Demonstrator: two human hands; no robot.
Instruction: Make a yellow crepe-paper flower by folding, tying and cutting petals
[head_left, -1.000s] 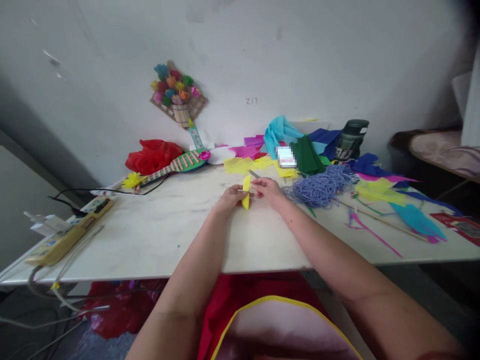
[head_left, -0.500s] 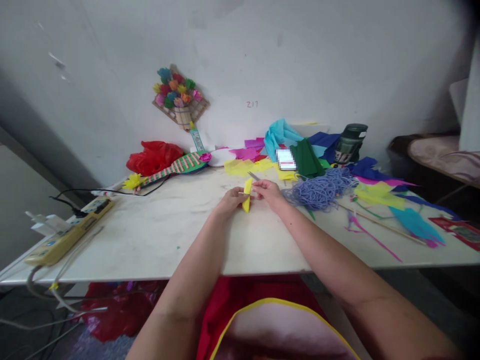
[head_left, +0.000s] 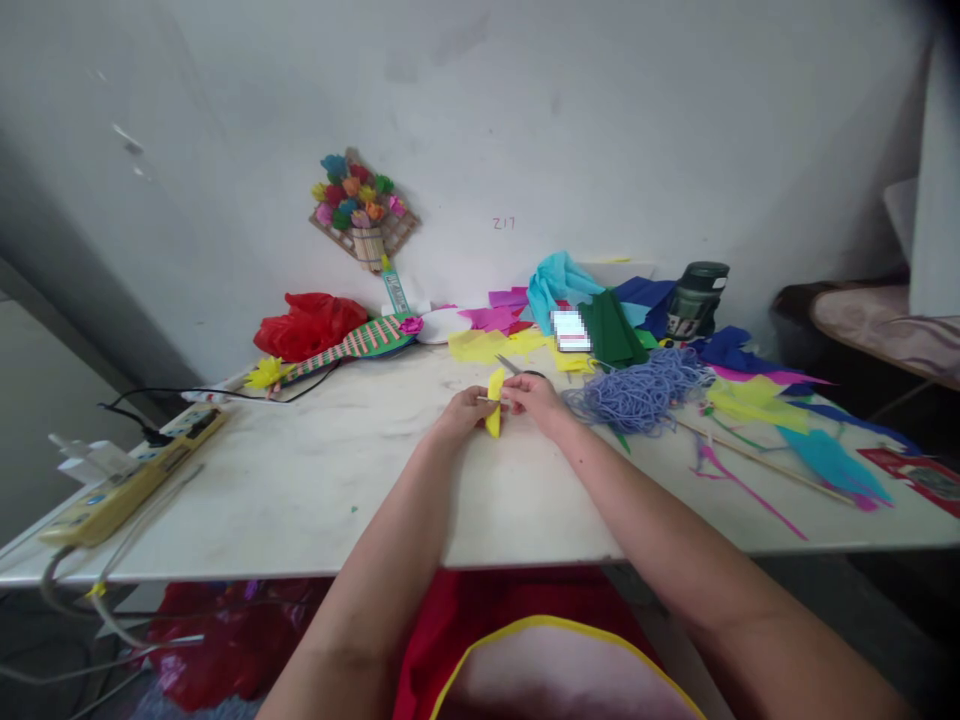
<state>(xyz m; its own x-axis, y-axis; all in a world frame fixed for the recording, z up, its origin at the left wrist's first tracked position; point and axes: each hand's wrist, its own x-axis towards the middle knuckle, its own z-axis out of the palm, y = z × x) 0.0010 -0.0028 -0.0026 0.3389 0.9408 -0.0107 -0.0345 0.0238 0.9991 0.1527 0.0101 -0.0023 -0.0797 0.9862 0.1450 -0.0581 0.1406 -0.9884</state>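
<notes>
My left hand [head_left: 463, 415] is closed on a narrow folded strip of yellow paper [head_left: 494, 403], held upright just above the table. Close beside it on the right, my right hand [head_left: 534, 397] has thumb and fingers pinched together. A thin pale strand [head_left: 489, 401] crosses the strip's middle and runs to those fingertips; its exact kind is too small to tell. Just beyond the right hand lies a pair of scissors [head_left: 511, 366], blades pointing away to the left, its dark handle partly hidden by that hand.
A heap of purple yarn [head_left: 641, 390] lies right of my hands. Behind are coloured paper sheets [head_left: 615, 325], a phone [head_left: 571, 330] and a dark green bottle [head_left: 697, 300]. A stick [head_left: 765, 460] lies at right. At left are a decorated lute-shaped craft [head_left: 367, 345] and a power strip [head_left: 135, 480].
The view has tilted slightly upward, so everything appears a little lower. My hands stay together at the yellow strip, with the right fingertips shifted slightly.
</notes>
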